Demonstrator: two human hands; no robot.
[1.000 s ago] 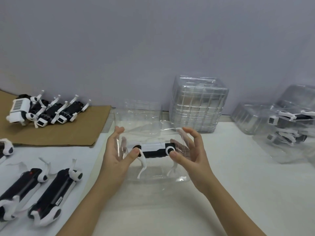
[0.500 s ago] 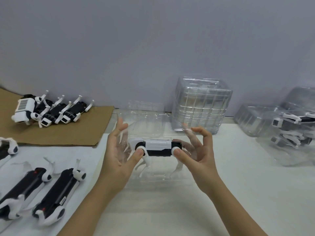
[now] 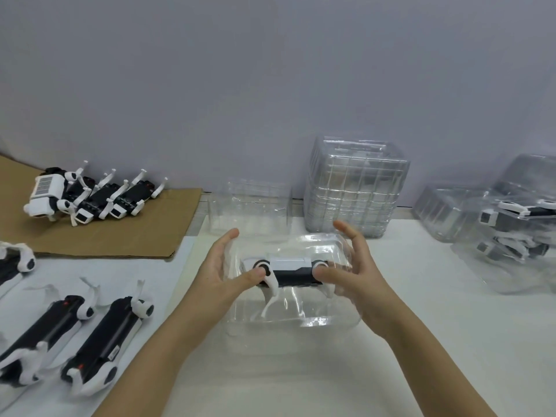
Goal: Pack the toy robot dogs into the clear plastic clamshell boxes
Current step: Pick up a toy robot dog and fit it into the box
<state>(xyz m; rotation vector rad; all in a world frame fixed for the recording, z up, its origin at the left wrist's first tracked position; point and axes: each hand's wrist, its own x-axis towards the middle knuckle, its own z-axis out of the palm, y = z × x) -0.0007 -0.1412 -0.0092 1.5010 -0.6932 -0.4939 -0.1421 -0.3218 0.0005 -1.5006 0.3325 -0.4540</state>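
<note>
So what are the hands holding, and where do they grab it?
The left hand and right hand hold the clear box with a dog inside, one at each end, thumbs on its front.

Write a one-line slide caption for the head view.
Left hand and right hand hold a clear clamshell box with a toy robot dog inside.

Left hand (image 3: pixel 217 273) and right hand (image 3: pixel 359 273) grip clamshell box (image 3: pixel 301 316) enclosing dog (image 3: pixel 290 266).

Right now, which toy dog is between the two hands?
The dog in the middle clear box: the left hand and right hand press its ends. The rest lie untouched on the cardboard, on the white sheet, or boxed at the right.
</note>
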